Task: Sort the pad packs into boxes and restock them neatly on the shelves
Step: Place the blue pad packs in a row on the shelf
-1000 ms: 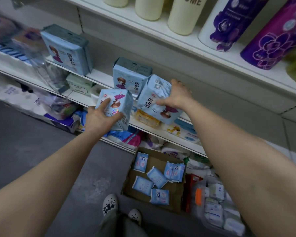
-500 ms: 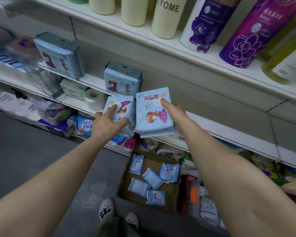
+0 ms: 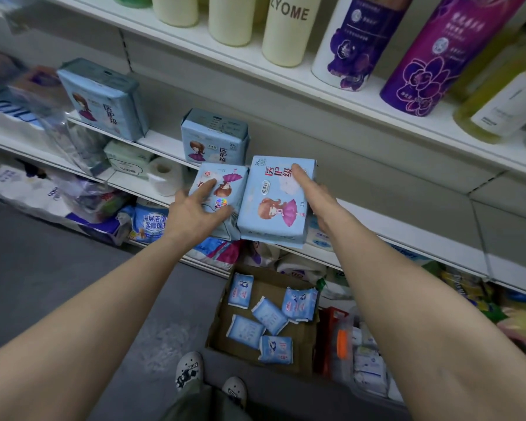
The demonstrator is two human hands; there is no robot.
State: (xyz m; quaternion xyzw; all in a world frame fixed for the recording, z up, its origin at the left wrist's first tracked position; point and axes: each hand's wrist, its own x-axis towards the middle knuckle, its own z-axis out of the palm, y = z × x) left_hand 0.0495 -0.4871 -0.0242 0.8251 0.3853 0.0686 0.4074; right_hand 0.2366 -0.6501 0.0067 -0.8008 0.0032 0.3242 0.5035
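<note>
My left hand grips a small light-blue pad pack with a cartoon girl on it. Beside it, my right hand holds a larger light-blue pad pack face up, index finger across its top. Both packs hover in front of the middle shelf. Behind them two more blue pad packs stand upright on that shelf, one at centre and one further left. Down on the floor an open cardboard box holds several small blue pad packs.
The upper shelf carries cream bottles and purple bottles. A toilet roll and a green-white pack sit left on the middle shelf. A clear bin of small white packs stands right of the box. My shoes are near the box.
My right hand turned its pack from tilted to flat and face up, and brought it next to the left pack. Both hands drew slightly back from the shelf.
</note>
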